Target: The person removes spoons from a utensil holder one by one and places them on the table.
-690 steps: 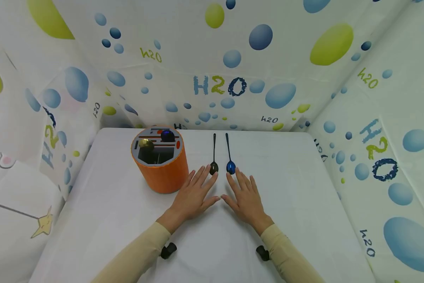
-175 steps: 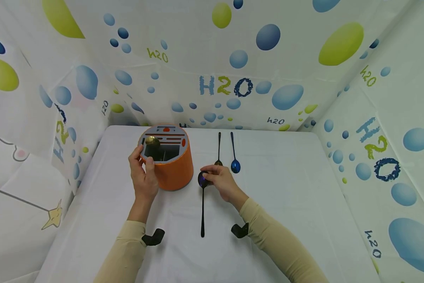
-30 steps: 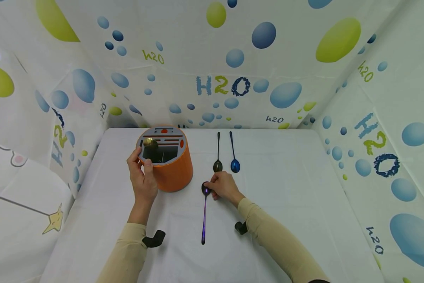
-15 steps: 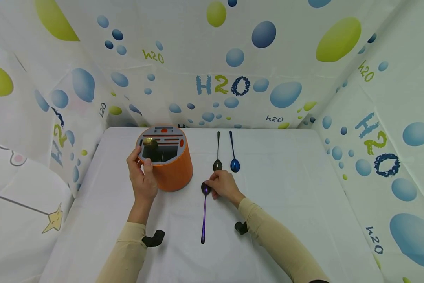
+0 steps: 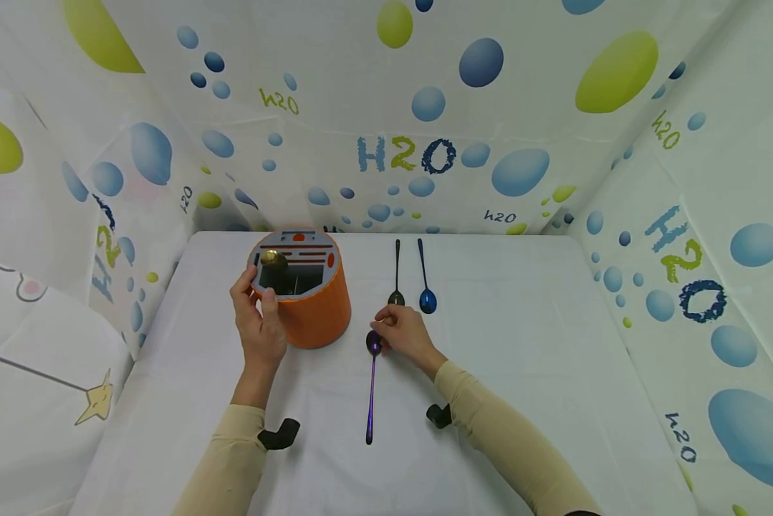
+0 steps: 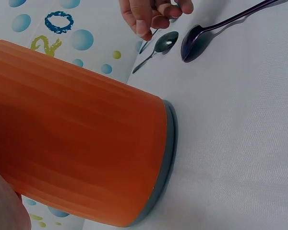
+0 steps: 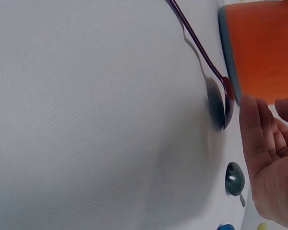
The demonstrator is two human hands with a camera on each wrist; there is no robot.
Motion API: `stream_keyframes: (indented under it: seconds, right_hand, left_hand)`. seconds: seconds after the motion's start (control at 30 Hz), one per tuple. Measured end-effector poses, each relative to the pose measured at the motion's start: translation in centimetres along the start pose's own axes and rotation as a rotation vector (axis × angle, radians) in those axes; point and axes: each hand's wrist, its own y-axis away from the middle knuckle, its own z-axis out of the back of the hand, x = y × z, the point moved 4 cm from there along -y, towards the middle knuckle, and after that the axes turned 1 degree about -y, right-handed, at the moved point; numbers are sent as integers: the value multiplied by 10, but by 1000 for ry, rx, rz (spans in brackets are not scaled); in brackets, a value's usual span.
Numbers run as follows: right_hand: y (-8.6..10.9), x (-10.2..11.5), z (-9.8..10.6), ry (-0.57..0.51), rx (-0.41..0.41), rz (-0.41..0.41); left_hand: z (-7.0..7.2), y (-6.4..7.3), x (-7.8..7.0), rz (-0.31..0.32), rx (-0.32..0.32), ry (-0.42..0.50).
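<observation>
At a white-covered table [image 5: 521,344], a person's left hand [image 5: 261,333] grips the rim of an orange holder [image 5: 315,321] near the far left corner, a gold spoon [image 5: 274,259] in it. The right hand [image 5: 407,333], thumb and fingers apart and holding nothing, hovers just beside the bowl of a purple spoon [image 5: 370,390] lying mid-table, handle toward the near edge. Beyond, a dark spoon [image 5: 397,272] and a blue spoon [image 5: 428,301] lie side by side, handles toward the far edge; the right hand partly hides the dark one's bowl from the head view. Half a second earlier, the right fingers touched the purple spoon; now they are off it.
</observation>
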Motion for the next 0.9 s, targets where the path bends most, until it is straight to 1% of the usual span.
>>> stream_keyframes:
  seconds: [0.23, 0.47, 0.73, 0.9]
  right_hand:
    - [3, 7, -1, -62, -11, -1]
    - [3, 19, 1, -53, -35, 78]
    - [4, 39, 5, -124, -13, 133]
    - [5, 49, 6, -160, -5, 183]
  left_hand:
    - [-1, 0, 2, -3, 3, 0]
    - [-1, 0, 3, -2, 5, -1]
    - [0, 1, 2, -6, 3, -2]
    - [0, 0, 2, 0, 4, -3]
